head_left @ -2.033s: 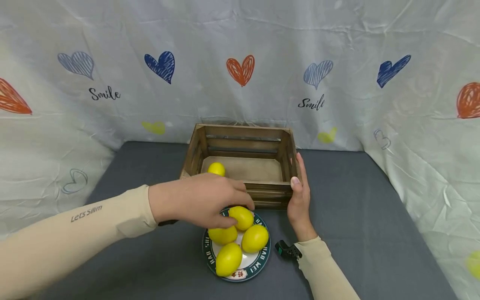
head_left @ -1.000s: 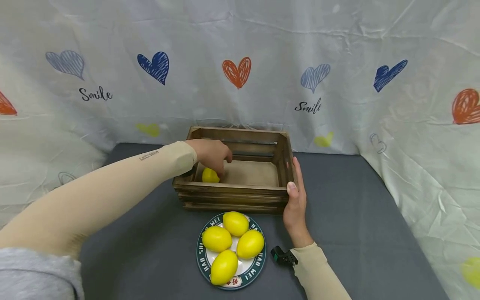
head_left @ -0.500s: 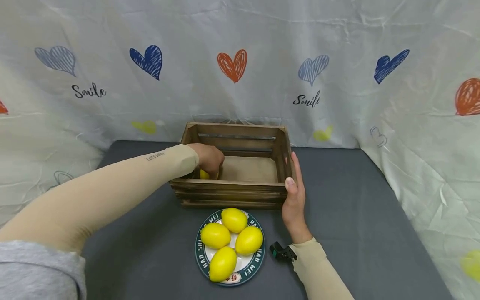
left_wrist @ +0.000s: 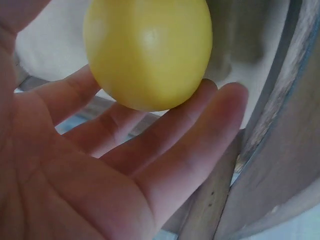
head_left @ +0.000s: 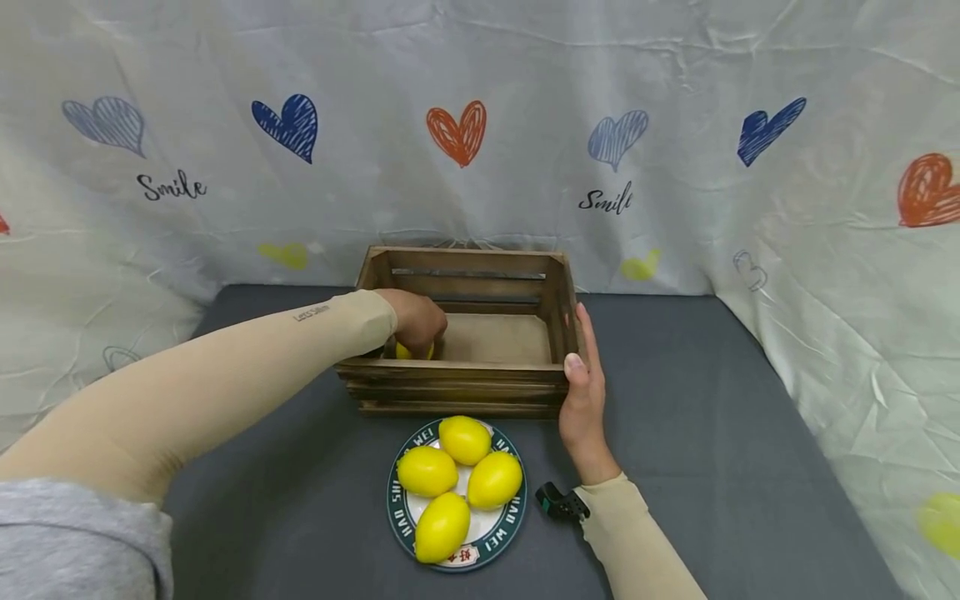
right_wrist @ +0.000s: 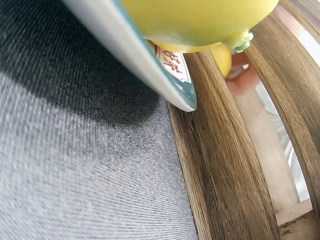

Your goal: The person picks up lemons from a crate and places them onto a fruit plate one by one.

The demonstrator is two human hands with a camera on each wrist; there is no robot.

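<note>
My left hand (head_left: 417, 321) reaches down into the left end of a brown wooden crate (head_left: 453, 390). In the left wrist view, its fingers (left_wrist: 185, 145) curl round a yellow lemon (left_wrist: 150, 50); the head view shows only a sliver of this fruit below the hand. My right hand (head_left: 585, 400) rests against the crate's right end, fingers straight along the outside and thumb at the front corner. Several more lemons (head_left: 442, 527) lie on a round plate (head_left: 504, 533) with a dark green lettered rim, in front of the crate.
A dark grey cloth covers the table (head_left: 712, 433). Behind the crate hangs a pale curtain (head_left: 525, 125) printed with hearts, and it also drapes along both sides. The plate stands close to the crate's front slats (right_wrist: 225, 145).
My left hand has gone from above the plate into the crate and closed round the lemon there. My right hand stays at the crate's right end. The head view shifts slightly.
</note>
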